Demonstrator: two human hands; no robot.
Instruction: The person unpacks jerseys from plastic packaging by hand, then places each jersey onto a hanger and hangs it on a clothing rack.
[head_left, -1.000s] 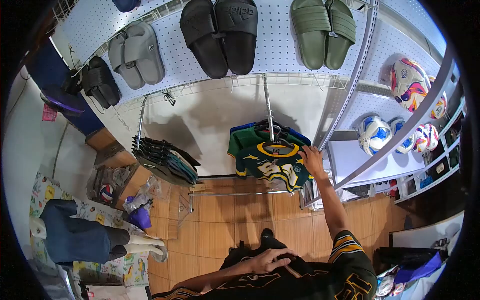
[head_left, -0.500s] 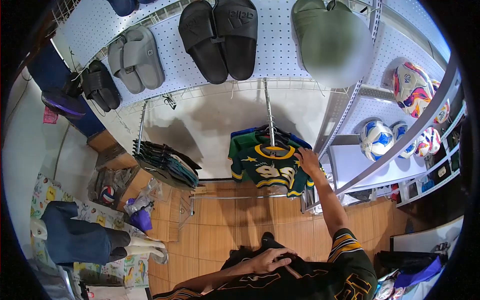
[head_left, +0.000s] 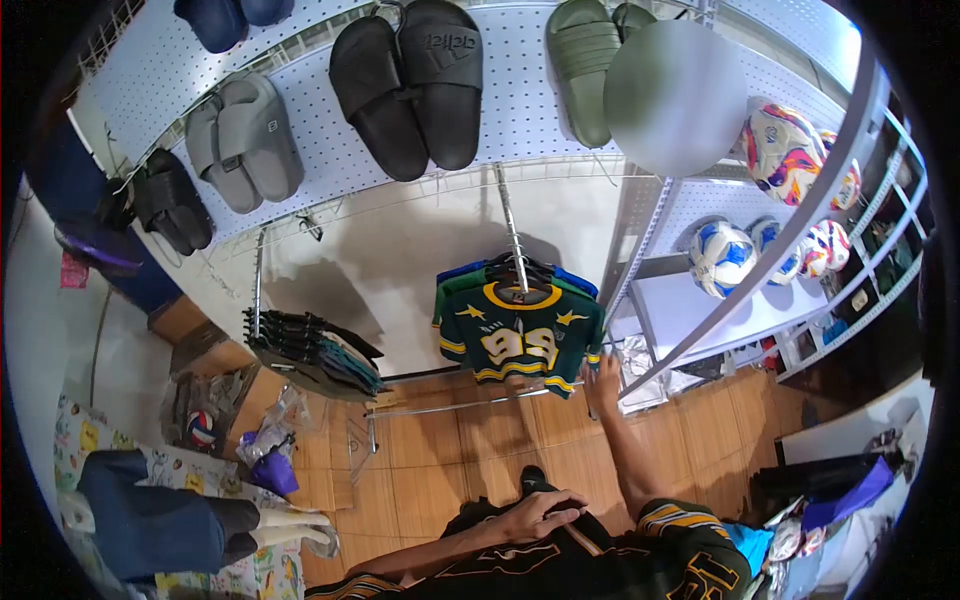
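A dark green jersey [head_left: 520, 345] with yellow stars, yellow stripes and a large white "99" hangs at the front of a metal rail. Behind it, green and blue shirts [head_left: 445, 283] show at the edges. My right hand [head_left: 603, 388] is beside the jersey's right sleeve, fingers stretched toward the shelf and apart, fingertips right at the sleeve's hem. My left hand [head_left: 540, 515] lies at my waist, its fingers curled over dark cloth. What those fingers hold, if anything, is hidden.
Dark shorts [head_left: 310, 355] hang on a second rail at left. Overhead, a white perforated shelf [head_left: 310, 120] carries black slides [head_left: 410, 85] and other sandals. Soccer balls [head_left: 722, 258] sit at right behind a grey post [head_left: 790, 230]. A clothed mannequin [head_left: 155, 515] lies at lower left.
My right hand has come down from the jersey's shoulder to beside its sleeve hem. The jersey now hangs straighter, its front more fully visible. My left hand stays at my waist; the view has shifted slightly.
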